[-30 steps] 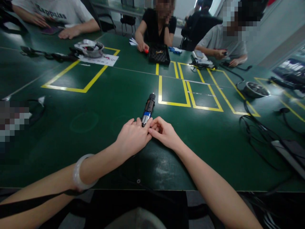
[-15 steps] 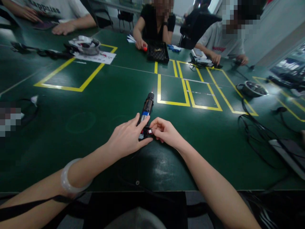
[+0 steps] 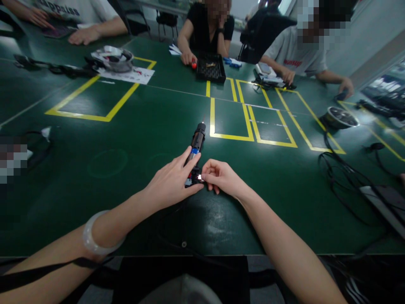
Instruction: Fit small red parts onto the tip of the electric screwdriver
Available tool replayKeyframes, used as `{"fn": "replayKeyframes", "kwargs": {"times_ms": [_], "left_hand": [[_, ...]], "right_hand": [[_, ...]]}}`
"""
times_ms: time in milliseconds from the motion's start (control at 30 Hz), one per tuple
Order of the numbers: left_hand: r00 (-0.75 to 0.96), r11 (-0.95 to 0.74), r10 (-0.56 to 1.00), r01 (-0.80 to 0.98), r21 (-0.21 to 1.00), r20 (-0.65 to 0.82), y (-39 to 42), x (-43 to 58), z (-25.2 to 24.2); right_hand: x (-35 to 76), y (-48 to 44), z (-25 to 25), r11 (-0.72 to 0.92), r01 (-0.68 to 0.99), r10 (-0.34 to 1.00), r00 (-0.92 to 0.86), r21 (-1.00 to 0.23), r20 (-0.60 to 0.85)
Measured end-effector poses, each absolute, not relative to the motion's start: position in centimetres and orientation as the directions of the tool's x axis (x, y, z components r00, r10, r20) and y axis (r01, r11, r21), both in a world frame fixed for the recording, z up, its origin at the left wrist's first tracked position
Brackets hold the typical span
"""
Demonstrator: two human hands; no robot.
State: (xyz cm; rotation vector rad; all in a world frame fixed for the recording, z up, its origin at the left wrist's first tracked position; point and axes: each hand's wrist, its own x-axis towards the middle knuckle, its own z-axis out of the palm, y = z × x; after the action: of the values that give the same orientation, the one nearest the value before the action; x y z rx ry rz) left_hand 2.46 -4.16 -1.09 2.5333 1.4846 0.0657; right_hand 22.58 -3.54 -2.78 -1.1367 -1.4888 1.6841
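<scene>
An electric screwdriver (image 3: 198, 136) with its casing opened lies on the green table, its thin tip pointing away from me. A silver-and-blue motor section and small dark and red parts show near its rear end. My left hand (image 3: 172, 175) lies over the rear half and holds it down, index finger along the body and thumb at the back end. Close by on the right, my right hand (image 3: 220, 176) pinches a small shiny metal part (image 3: 200, 177) at the screwdriver's side. Whether that part is attached, I cannot tell.
Yellow tape rectangles (image 3: 232, 137) mark the table. Across it, people sit by a black tray (image 3: 211, 78) and a round metal part (image 3: 115, 59) on paper. On the right are black cables (image 3: 332, 181), another round metal part (image 3: 343, 117) and a flat grey device (image 3: 384, 207).
My right fingertips have shifted slightly down, and the small metal part glints more brightly. My left hand stays on the screwdriver. The co-worker at the right has moved a hand outward to the right.
</scene>
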Motion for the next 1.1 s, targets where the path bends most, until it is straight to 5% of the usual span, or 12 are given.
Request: {"fn": "replayKeyframes", "kwargs": {"times_ms": [433, 867, 1100], "left_hand": [[0.500, -0.479, 0.864, 0.852, 0.211, -0.057, -4.15, 2.38, -1.19], [0.507, -0.486, 0.860, 0.848, 0.210, -0.054, -4.13, 2.35, -1.20], [0.498, -0.473, 0.865, 0.853, 0.221, -0.067, -4.16, 2.54, -0.82]], "right_hand": [[22.67, -3.75, -3.09, 0.028, 0.203, 0.891, -0.448, -0.979, -0.068], [22.21, -3.75, -3.15, -0.013, 0.313, 0.902, -0.406, -0.950, -0.146], [22.11, -3.68, -3.45, 0.111, 0.388, 0.927, -0.372, -0.915, -0.045]]}}
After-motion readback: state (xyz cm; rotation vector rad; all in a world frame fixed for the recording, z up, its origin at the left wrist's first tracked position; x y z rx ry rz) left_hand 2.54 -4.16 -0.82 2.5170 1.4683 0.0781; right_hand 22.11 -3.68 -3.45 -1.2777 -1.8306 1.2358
